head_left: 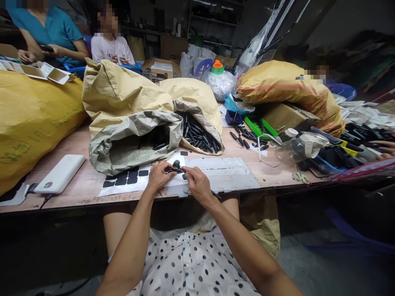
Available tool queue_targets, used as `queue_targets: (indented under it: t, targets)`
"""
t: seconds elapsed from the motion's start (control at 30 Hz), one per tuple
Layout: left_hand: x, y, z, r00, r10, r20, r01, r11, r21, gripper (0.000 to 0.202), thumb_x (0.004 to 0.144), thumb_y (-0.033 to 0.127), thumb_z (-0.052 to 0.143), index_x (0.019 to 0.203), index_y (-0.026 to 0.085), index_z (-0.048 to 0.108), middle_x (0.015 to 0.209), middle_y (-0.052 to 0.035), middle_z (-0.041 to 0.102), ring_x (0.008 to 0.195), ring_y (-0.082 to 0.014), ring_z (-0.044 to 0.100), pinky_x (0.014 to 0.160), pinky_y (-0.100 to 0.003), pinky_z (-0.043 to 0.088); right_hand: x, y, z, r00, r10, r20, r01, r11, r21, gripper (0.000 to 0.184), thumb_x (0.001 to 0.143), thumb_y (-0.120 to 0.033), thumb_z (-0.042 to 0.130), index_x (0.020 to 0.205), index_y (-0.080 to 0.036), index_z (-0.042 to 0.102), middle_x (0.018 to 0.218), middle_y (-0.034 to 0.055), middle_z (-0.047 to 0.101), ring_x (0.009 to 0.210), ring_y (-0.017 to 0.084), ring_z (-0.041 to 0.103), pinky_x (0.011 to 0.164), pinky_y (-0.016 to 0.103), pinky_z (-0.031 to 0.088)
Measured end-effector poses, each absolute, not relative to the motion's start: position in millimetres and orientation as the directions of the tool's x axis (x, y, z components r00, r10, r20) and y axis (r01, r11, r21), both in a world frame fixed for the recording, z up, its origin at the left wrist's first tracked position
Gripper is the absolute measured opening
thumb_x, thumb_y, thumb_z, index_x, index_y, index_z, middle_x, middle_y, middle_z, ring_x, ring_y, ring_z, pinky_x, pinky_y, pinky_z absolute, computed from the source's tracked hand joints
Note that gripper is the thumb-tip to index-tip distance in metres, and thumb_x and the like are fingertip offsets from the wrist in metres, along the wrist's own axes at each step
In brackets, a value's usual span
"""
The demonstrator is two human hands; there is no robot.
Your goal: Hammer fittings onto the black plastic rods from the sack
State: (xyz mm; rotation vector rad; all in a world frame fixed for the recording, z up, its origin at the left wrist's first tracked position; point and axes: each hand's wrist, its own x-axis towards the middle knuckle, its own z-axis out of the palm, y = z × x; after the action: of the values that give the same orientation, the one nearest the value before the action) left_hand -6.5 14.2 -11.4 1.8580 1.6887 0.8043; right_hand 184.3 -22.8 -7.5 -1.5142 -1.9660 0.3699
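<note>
Close together over the table's front edge, my left hand [159, 176] and my right hand [199, 185] meet at a small black part with a round knob [176, 164]. My left thumb and fingers pinch this part from its left side. The right fingertips are closed at its other end, beside a small dark flat piece [184, 176]; whether they grip that piece is too small to tell. Under the hands lie a white sheet with black rounded pads [132, 176] and a grey-white flat board [230, 174].
Behind my hands, open sacks [135, 135] hold black slender parts [200, 133]. A white power bank [60, 173] lies left. To the right are a green tray [261, 127], a clear plastic jug [290, 150] and scissors [301, 177]. Two people sit across the table; another person's hand [385, 149] shows far right.
</note>
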Motion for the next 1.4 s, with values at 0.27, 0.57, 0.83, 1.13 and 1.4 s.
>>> queue_targets:
  t: [0.27,0.57,0.83,1.13,1.4]
  targets:
    - [-6.2,14.8,-13.0,0.042,0.995,0.086,0.689,-0.091,0.719,0.009,0.074,0.029,0.08,0.081,0.026,0.074,0.087,-0.0006,0.071,0.093,-0.0246,0.06,0.083,-0.035,0.048,182.0,-25.9,-2.3,-0.178,0.945,0.275,0.771,0.308,-0.558,0.041,0.096,-0.016,0.05,0.127,-0.029,0.074,0.093,0.0013,0.069,0.086,0.016,0.067,0.079,0.024,0.052]
    - [-3.6,14.4,-9.7,0.04,0.996,0.083,0.699,-0.087,0.71,0.007,0.073,0.024,0.08,0.077,0.026,0.074,0.084,-0.0003,0.07,0.091,-0.0242,0.059,0.083,-0.036,0.047,180.5,-26.9,0.9,-0.228,0.936,0.269,0.813,0.335,-0.476,0.042,0.097,-0.014,0.052,0.129,-0.032,0.073,0.093,0.0014,0.069,0.089,0.016,0.066,0.075,0.022,0.051]
    - [-1.0,14.3,-12.3,0.008,0.997,0.076,0.697,-0.06,0.715,0.011,0.074,0.023,0.079,0.083,0.028,0.079,0.091,0.0005,0.075,0.093,-0.0232,0.061,0.087,-0.036,0.048,194.2,-26.7,-1.7,-0.148,0.919,0.366,0.763,0.342,-0.549,0.04,0.098,-0.018,0.05,0.128,-0.03,0.074,0.092,0.0024,0.069,0.087,0.017,0.065,0.077,0.024,0.052]
    - [-2.6,14.9,-14.7,0.023,0.996,0.085,0.707,-0.076,0.703,0.012,0.074,0.025,0.078,0.086,0.027,0.079,0.09,-0.0003,0.075,0.093,-0.0238,0.061,0.087,-0.036,0.048,202.9,-7.1,-2.9,-0.102,0.913,0.396,0.784,0.319,-0.532,0.04,0.098,-0.019,0.05,0.127,-0.03,0.074,0.099,0.0031,0.07,0.095,0.019,0.066,0.084,0.027,0.053]
    - [-5.8,13.1,-17.5,0.054,0.993,0.102,0.71,-0.11,0.696,0.014,0.076,0.026,0.077,0.089,0.029,0.082,0.093,-0.0015,0.075,0.096,-0.0258,0.061,0.088,-0.037,0.05,207.4,42.5,-17.0,-0.161,0.935,0.317,0.915,0.262,-0.306,0.039,0.096,-0.015,0.053,0.125,-0.029,0.075,0.098,0.0062,0.067,0.097,0.022,0.059,0.083,0.03,0.046]
